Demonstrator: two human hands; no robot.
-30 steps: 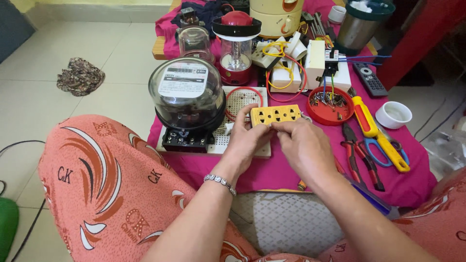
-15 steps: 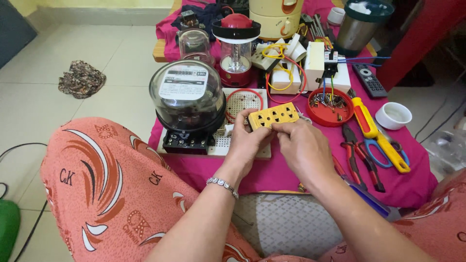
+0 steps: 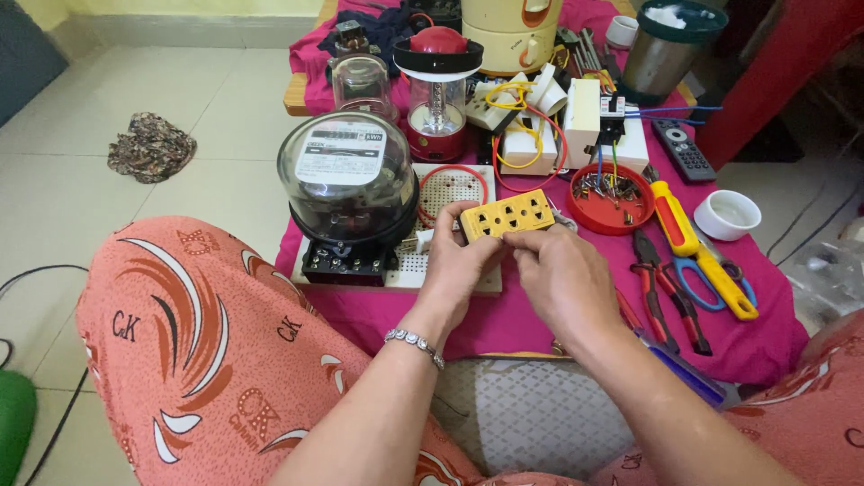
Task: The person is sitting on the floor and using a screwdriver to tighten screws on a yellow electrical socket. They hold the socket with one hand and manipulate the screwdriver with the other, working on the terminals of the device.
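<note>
Little has shifted since before: left hand (image 3: 459,261) and right hand (image 3: 562,274) both grip yellow socket block (image 3: 507,214); light, rigid, best held by edges.

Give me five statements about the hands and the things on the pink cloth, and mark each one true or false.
1. Both hands hold the yellow socket block. True: the left hand grips its left end and the right hand its lower right edge.
2. The electric meter with a clear dome sits right of the block. False: it sits to the left of it.
3. The red dish holds small metal parts. True.
4. The red-handled pliers are in the right hand. False: they lie on the pink cloth, untouched.
5. A bracelet is on the right wrist. False: it is on the left wrist.
</note>
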